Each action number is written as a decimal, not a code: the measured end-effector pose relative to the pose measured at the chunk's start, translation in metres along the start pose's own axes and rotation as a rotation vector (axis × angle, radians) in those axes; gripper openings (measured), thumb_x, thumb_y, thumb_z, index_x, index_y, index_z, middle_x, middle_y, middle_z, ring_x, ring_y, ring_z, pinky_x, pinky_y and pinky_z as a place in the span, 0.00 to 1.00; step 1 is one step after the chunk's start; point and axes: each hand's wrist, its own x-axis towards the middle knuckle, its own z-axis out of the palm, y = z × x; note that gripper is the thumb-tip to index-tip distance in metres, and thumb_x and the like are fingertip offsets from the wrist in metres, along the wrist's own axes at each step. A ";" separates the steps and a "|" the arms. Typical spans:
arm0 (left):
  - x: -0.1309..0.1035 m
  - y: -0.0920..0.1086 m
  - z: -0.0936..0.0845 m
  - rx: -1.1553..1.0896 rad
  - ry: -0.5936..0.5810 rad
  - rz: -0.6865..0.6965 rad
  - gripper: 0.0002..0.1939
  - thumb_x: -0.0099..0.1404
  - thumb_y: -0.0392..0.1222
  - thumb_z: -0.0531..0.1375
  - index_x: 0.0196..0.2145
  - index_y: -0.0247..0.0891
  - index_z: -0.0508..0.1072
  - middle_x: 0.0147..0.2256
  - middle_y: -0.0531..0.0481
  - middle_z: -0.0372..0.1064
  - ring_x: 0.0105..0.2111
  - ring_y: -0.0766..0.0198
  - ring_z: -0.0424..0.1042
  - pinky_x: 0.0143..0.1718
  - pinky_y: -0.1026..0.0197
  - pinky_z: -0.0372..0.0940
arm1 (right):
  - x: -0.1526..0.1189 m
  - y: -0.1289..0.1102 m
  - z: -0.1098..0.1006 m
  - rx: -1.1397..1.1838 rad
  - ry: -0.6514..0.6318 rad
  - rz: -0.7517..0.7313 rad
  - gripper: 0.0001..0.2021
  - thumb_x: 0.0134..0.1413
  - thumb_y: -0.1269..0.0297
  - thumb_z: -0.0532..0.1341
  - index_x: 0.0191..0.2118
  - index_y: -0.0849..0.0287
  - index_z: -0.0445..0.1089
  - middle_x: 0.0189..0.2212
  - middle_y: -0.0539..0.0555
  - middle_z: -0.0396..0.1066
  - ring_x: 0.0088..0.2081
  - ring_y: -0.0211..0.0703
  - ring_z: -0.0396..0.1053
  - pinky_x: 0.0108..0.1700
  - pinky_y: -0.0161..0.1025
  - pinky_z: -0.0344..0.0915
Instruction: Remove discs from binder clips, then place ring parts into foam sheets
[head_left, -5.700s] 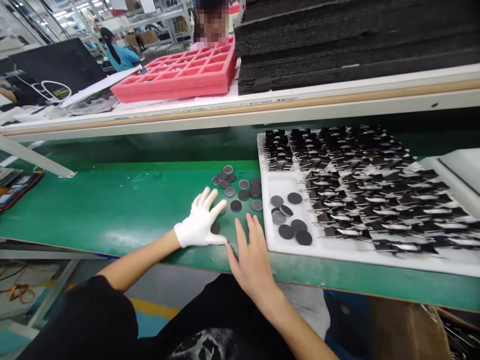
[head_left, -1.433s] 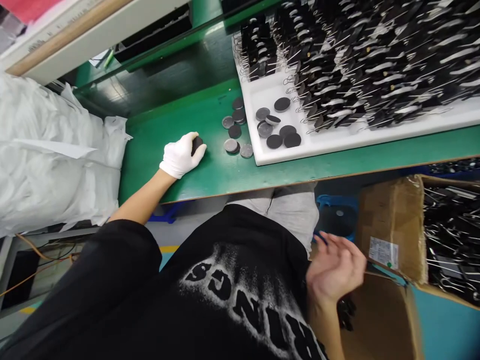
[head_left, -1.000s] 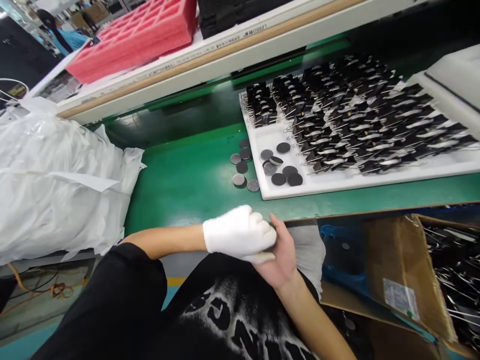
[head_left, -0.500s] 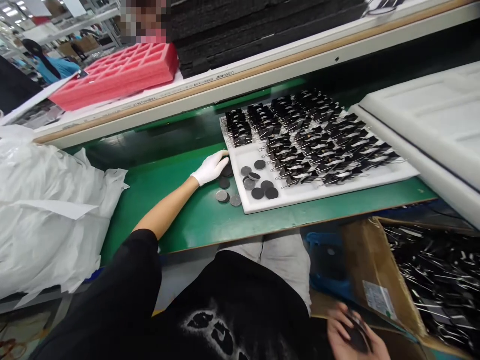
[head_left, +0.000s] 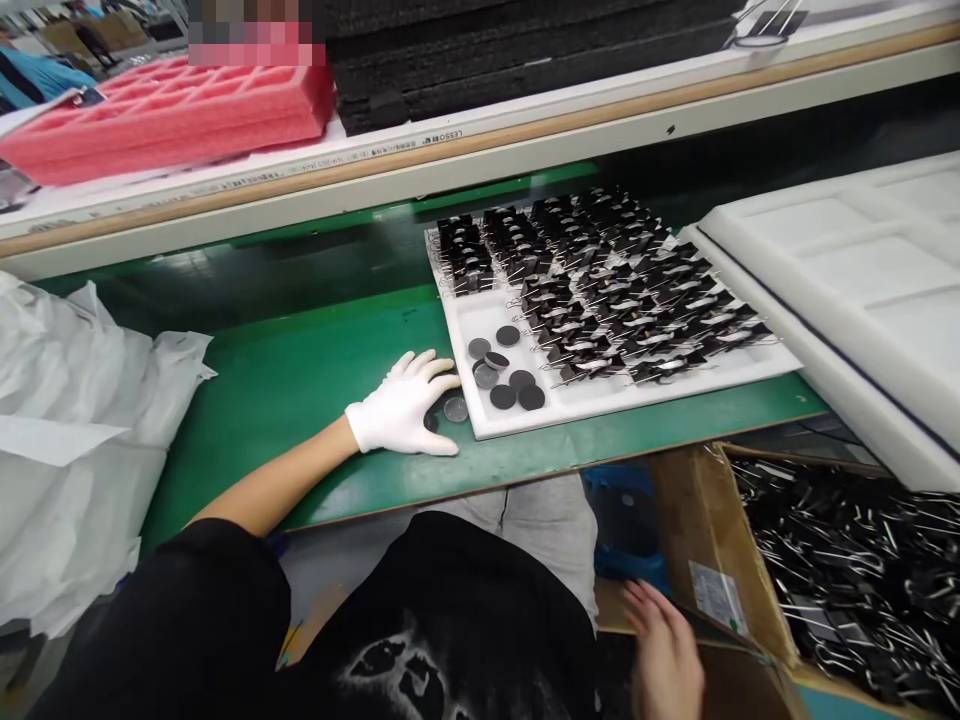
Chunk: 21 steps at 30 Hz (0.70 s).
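My left hand (head_left: pixel 409 403), in a white glove, lies with its fingers spread over a few round discs on the green bench, right beside a white foam tray (head_left: pixel 517 425). A grey disc (head_left: pixel 455 409) shows between its thumb and fingers; other discs are partly hidden under it. Several dark discs (head_left: pixel 503 397) lie loose in the tray's near left compartment. Rows of black binder clips (head_left: pixel 600 290) with wire handles fill the other compartments. Low at the right, my bare right hand (head_left: pixel 664 650) is slightly blurred, fingers stretched out, with nothing visible in it.
A cardboard box (head_left: pixel 712 540) full of black binder clips stands at the lower right. White foam trays (head_left: pixel 825 240) lean at the right bench end. White plastic wrapping (head_left: pixel 82 450) bulges at the left. Pink foam (head_left: pixel 172 120) and black foam (head_left: pixel 525 60) sit on the shelf above.
My left hand has moved from the tray's left edge toward me and spread over the discs. My right hand, which held a dark object, has turned and shows none now. The view has shifted.
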 end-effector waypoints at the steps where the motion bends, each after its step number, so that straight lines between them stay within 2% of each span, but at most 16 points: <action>1: -0.002 0.005 0.002 0.000 0.005 0.002 0.46 0.55 0.66 0.67 0.66 0.42 0.65 0.68 0.37 0.58 0.69 0.30 0.51 0.69 0.28 0.46 | -0.008 -0.006 0.030 0.064 -0.123 0.096 0.19 0.49 0.48 0.69 0.43 0.54 0.74 0.43 0.56 0.79 0.47 0.53 0.78 0.49 0.51 0.76; 2: -0.004 0.009 0.004 -0.005 0.019 0.010 0.41 0.58 0.64 0.66 0.64 0.43 0.68 0.67 0.38 0.59 0.69 0.31 0.53 0.68 0.29 0.47 | -0.015 -0.013 0.062 0.146 -0.285 0.226 0.19 0.50 0.48 0.68 0.42 0.56 0.74 0.45 0.59 0.79 0.50 0.55 0.77 0.52 0.52 0.75; 4: -0.007 0.015 0.008 -0.020 0.053 0.036 0.30 0.62 0.60 0.64 0.57 0.44 0.73 0.65 0.40 0.63 0.67 0.36 0.57 0.68 0.34 0.51 | -0.028 -0.030 0.124 0.275 -0.649 0.603 0.19 0.54 0.48 0.65 0.43 0.59 0.73 0.48 0.65 0.77 0.54 0.59 0.75 0.57 0.58 0.71; 5: -0.008 0.018 0.010 -0.030 0.065 0.050 0.27 0.62 0.59 0.64 0.54 0.44 0.75 0.63 0.41 0.64 0.66 0.38 0.58 0.67 0.35 0.53 | -0.033 -0.038 0.151 0.315 -0.779 0.769 0.19 0.56 0.49 0.63 0.44 0.61 0.73 0.50 0.67 0.76 0.56 0.61 0.74 0.59 0.60 0.69; 6: -0.009 0.021 0.011 -0.040 0.073 0.061 0.25 0.62 0.58 0.64 0.53 0.44 0.76 0.62 0.42 0.66 0.66 0.39 0.59 0.67 0.36 0.54 | -0.036 -0.045 0.172 0.355 -0.862 0.877 0.20 0.59 0.49 0.60 0.45 0.62 0.72 0.52 0.68 0.75 0.57 0.62 0.74 0.61 0.63 0.66; 8: -0.013 0.028 0.013 -0.057 0.070 0.074 0.24 0.62 0.58 0.64 0.51 0.46 0.77 0.61 0.43 0.67 0.65 0.39 0.59 0.66 0.35 0.54 | -0.037 -0.057 0.200 0.423 -0.932 0.976 0.20 0.63 0.51 0.57 0.50 0.62 0.70 0.54 0.68 0.74 0.58 0.62 0.73 0.62 0.65 0.63; 10: -0.018 0.037 0.015 -0.071 0.053 0.088 0.22 0.61 0.57 0.65 0.50 0.46 0.77 0.61 0.44 0.67 0.65 0.39 0.59 0.66 0.35 0.53 | -0.034 -0.062 0.210 0.443 -0.947 1.004 0.22 0.65 0.53 0.54 0.55 0.64 0.67 0.54 0.70 0.74 0.57 0.60 0.74 0.63 0.64 0.62; 13: -0.024 0.048 0.016 -0.086 0.024 0.105 0.20 0.61 0.56 0.64 0.47 0.45 0.77 0.60 0.44 0.69 0.65 0.39 0.59 0.66 0.36 0.53 | -0.027 -0.064 0.207 0.385 -1.002 1.060 0.27 0.66 0.53 0.51 0.59 0.73 0.64 0.51 0.74 0.75 0.55 0.58 0.75 0.65 0.58 0.61; 15: -0.026 0.053 0.016 -0.092 0.016 0.104 0.20 0.61 0.56 0.64 0.47 0.44 0.77 0.59 0.44 0.69 0.65 0.39 0.59 0.65 0.36 0.53 | -0.022 -0.063 0.203 0.359 -1.039 1.081 0.27 0.67 0.55 0.50 0.59 0.74 0.64 0.49 0.73 0.76 0.53 0.56 0.76 0.65 0.56 0.61; 19: -0.031 0.067 0.016 -0.095 0.011 0.082 0.20 0.59 0.55 0.65 0.47 0.44 0.76 0.56 0.43 0.70 0.65 0.38 0.59 0.63 0.37 0.54 | -0.019 -0.061 0.204 0.441 -1.020 1.051 0.17 0.68 0.59 0.52 0.55 0.61 0.66 0.45 0.59 0.80 0.45 0.50 0.78 0.60 0.57 0.66; 21: -0.033 0.080 0.017 -0.092 -0.003 0.080 0.19 0.59 0.55 0.64 0.46 0.45 0.76 0.54 0.43 0.72 0.64 0.39 0.60 0.61 0.37 0.56 | -0.019 -0.058 0.205 0.523 -1.004 1.072 0.11 0.68 0.61 0.54 0.50 0.57 0.67 0.39 0.51 0.80 0.39 0.44 0.77 0.52 0.51 0.71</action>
